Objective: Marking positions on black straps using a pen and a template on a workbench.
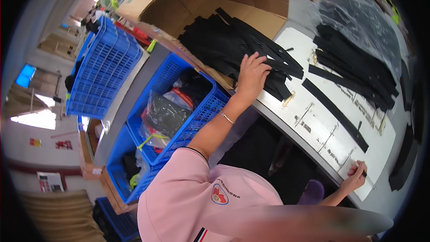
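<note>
My left hand [253,77] rests with fingers stretched out on a pile of black fabric strips [219,40], which spills from an open cardboard box onto the white table. My right hand [355,178] is closed by the table's near right edge, around a small black pen-like thing [364,174]; most of it is hidden by the fingers. Between the hands, a single black strip [336,114] lies slantwise on a white board [309,121] with drawn lines and marks. A second stack of black strips [354,67] lies farther right on the board.
The cardboard box [179,6] stands tipped toward me at the far left of the table. Clear plastic sheeting [358,11] partly covers the right-hand stack. Blue crates [206,87] with bagged items stand left of the table, with another blue basket [105,69] beyond. More dark strips [402,161] hang at the right edge.
</note>
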Available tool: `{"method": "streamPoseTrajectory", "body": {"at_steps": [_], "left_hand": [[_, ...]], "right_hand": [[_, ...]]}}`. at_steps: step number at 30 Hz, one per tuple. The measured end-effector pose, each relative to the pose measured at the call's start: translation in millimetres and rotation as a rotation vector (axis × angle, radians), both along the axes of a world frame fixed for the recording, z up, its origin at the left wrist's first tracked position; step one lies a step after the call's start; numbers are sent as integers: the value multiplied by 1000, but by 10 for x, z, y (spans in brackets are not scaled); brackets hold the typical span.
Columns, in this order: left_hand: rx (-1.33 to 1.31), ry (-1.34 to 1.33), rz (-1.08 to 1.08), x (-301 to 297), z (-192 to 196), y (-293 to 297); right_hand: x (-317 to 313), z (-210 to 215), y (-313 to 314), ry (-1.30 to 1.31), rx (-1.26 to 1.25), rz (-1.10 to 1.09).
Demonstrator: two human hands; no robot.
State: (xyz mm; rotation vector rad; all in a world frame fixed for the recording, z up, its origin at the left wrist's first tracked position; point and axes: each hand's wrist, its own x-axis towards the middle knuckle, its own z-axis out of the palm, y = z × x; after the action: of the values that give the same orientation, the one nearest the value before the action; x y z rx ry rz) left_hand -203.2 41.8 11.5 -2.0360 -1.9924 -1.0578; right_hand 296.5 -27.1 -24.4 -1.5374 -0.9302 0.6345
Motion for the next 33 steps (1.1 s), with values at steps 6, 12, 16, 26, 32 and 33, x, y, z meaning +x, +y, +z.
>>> {"method": "streamPoseTrajectory", "body": {"at_steps": [6, 12, 16, 26, 32, 33], "left_hand": [[183, -20, -174, 510, 99, 79], [-5, -107, -677, 1617, 85, 30], [-79, -148, -858, 2256, -28, -26], [-135, -331, -773, 2646, -40, -234], [-168, -43, -624, 1997, -66, -526], [-224, -39, -605, 1893, -76, -553]], "right_hand": [[-136, 100, 7, -12, 50, 38], [23, -38, 26, -61, 5, -134], [-502, 319, -16, -148, 68, -168], [-860, 86, -503, -1027, 48, 134], [-386, 27, -601, -1163, 19, 65], [-369, 28, -587, -1152, 28, 79]]}}
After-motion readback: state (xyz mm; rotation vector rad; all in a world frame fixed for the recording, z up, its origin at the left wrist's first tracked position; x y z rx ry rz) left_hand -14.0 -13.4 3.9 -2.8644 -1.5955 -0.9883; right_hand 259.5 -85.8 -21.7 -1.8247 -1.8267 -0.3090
